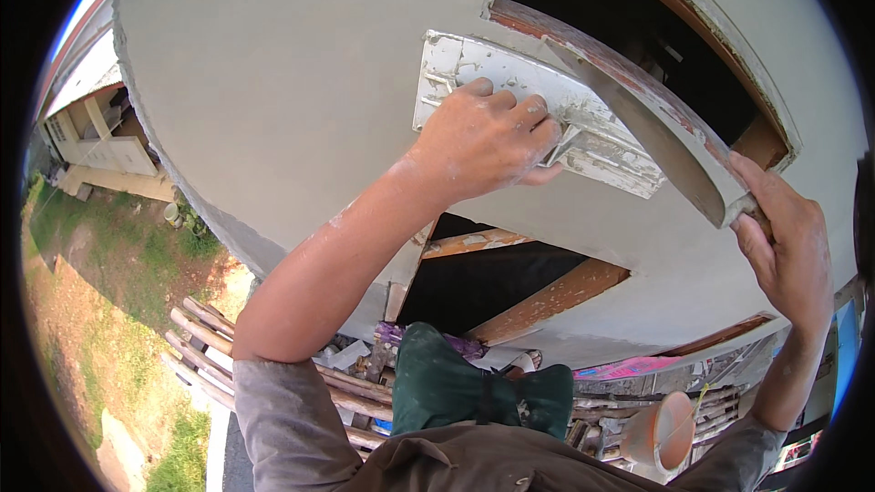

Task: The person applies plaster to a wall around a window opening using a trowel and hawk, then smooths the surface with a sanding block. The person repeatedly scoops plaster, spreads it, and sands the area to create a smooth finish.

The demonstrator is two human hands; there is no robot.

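Across the front of a grey plastered wall [273, 82], my left hand [488, 141] is closed around the handle of a long white plastering float [538, 75]. The float is smeared with mortar and lies against or very near the wall, just below the sill of an opening [629, 18]. My right hand [784, 237] grips a long, tapering metal blade [661, 141] by its short handle. Its narrow end reaches up along the sill, over the right part of the float. Whether the blade touches the float or sill, I cannot tell.
Below is a second dark opening [483, 282] crossed by wooden boards. Wooden poles [205, 337] form a platform along the wall's foot, with an orange bucket [643, 433] at the lower right. At the left, the wall ends above grassy ground [118, 310] near a small building [105, 132].
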